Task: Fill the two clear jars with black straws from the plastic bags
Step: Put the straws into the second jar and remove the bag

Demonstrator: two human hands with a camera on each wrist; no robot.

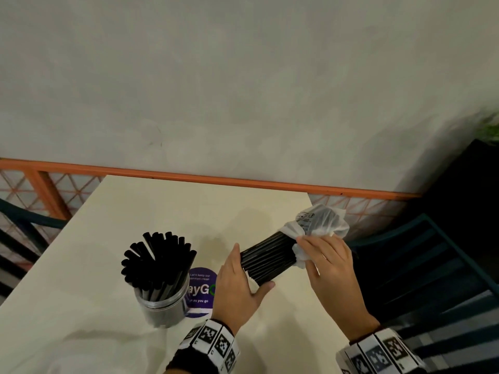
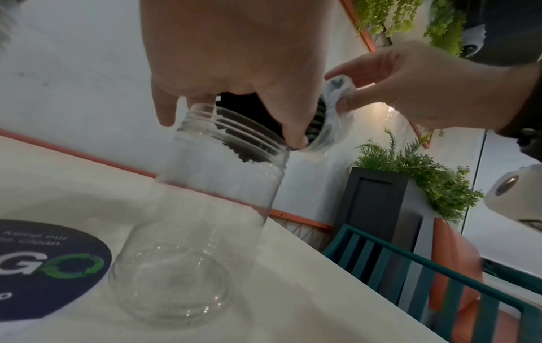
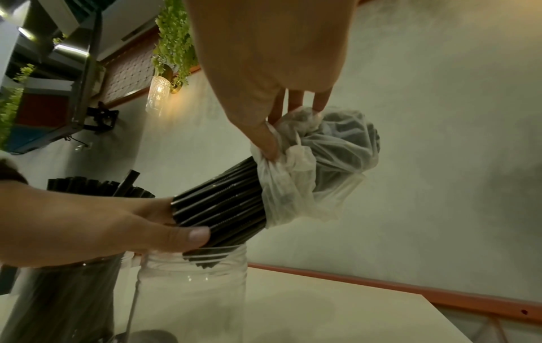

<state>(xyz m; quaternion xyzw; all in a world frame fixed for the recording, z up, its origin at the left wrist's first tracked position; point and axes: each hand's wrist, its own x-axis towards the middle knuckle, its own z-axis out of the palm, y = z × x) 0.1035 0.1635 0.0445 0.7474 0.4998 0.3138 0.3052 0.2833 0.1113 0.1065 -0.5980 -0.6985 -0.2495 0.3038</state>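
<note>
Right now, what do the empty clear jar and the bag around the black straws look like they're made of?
Empty clear jar: transparent, glossy, threaded neck; likely plastic, possibly glass. Crumpled whitish bag: thin translucent plastic film, wrinkling softly, straws showing through. Black straws: smooth, slightly shiny plastic, apparently.

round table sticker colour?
Dark purple sticker, white lettering, green arrow ring; left wrist view clearest.

Glossy black plastic straws [image 3: 220, 204], crinkled translucent plastic bag [image 3: 316, 176], clear smooth jar [image 2: 199, 220], matt table [image 1: 162, 206].

Black straws [image 1: 266, 259], whitish translucent bag [image 1: 321, 224], cream table [image 1: 167, 206] — purple sticker [image 1: 202, 288], orange rail [image 1: 243, 182]
</note>
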